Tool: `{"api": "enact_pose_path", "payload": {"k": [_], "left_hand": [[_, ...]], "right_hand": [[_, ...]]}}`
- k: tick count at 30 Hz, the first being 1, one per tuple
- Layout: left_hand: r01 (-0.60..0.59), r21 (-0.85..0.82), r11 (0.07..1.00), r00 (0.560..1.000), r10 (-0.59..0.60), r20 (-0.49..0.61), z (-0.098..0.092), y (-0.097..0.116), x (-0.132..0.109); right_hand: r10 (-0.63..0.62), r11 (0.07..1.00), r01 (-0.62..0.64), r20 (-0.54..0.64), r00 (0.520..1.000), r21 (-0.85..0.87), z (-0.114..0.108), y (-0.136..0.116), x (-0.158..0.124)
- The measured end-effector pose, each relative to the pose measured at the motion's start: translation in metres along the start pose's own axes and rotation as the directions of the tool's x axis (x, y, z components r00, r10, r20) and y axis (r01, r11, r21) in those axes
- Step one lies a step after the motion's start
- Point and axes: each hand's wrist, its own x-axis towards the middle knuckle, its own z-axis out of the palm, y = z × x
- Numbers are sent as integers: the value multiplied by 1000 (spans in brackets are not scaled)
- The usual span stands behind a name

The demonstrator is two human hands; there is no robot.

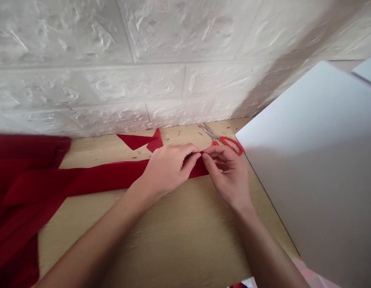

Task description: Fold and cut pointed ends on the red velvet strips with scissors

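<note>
A long strip of red fabric [107,177] stretches across the wooden table from a larger heap of the same cloth at the left. Near the strip's right end, my left hand [169,166] pinches its upper edge between thumb and fingers. Right beside it, my right hand [229,172] pinches the same edge, the fingertips of both hands almost touching. Both hands are closed. Just beyond my right hand lie scissors [230,144] with red handles, their blades pointing toward the wall; my fingers partly hide one handle.
Red fabric scraps [137,141] and small red bits lie near the white brick-textured wall [161,84]. The heap of red cloth [20,188] covers the left side of the wooden table [173,232]. A large white panel [320,160] stands along the right edge.
</note>
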Motion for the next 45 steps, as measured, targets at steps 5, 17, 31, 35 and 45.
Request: {"api": "enact_pose_path", "payload": {"k": [5,17,31,35,45], "left_hand": [[13,17,1000,1000,-13,2,-1,1,0],[26,54,998,1000,-27,16,1,2,0],[32,-24,999,999,-33,-26,4,-3,2],[27,3,1000,999,-27,-23,8,-7,2],[31,-64,997,998,-34,-47,3,-4,1]], "right_hand": [[17,1000,-17,7,1000,13,0,1,-1],[76,992,-78,22,997,101,2,3,0],[76,996,-79,58,995,48,1,5,0],[27,998,-24,51,998,-53,3,7,1],[-177,917,208,120,977,-341,-2,12,4]]}}
